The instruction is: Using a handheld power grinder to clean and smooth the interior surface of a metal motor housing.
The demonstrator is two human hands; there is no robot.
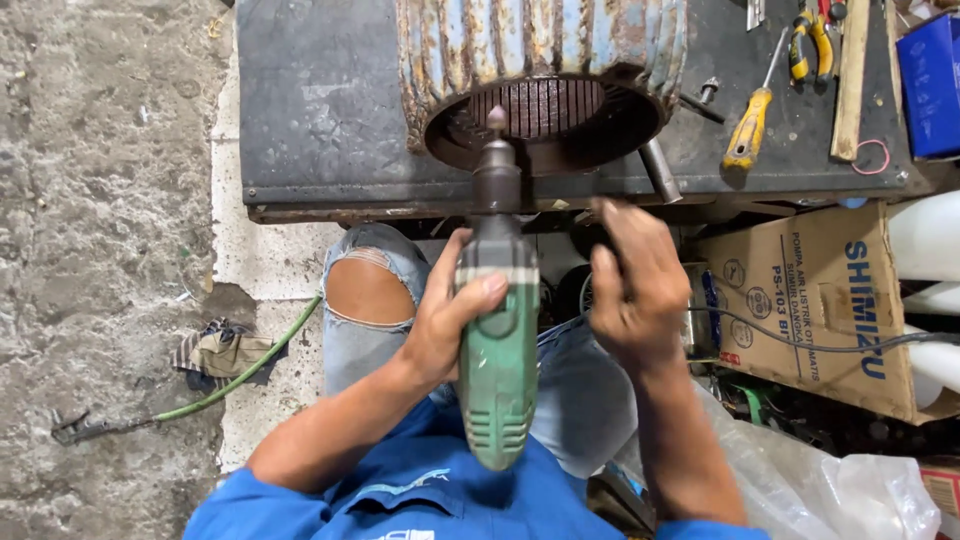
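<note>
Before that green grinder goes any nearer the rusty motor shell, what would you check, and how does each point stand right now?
1. Left hand has a firm grip on the green grinder: ok, fingers wrapped round the body.
2. Right hand steadying the tool: not ok, it is off the tool and blurred.
3. Stone tip lined up with the motor shell opening: ok, it points at the rim.
4. Tool running: cannot tell.
5. Gloves: not ok, both hands bare.
6. Yellow screwdriver and pliers out of the way: ok, lying aside on the bench.
</note>
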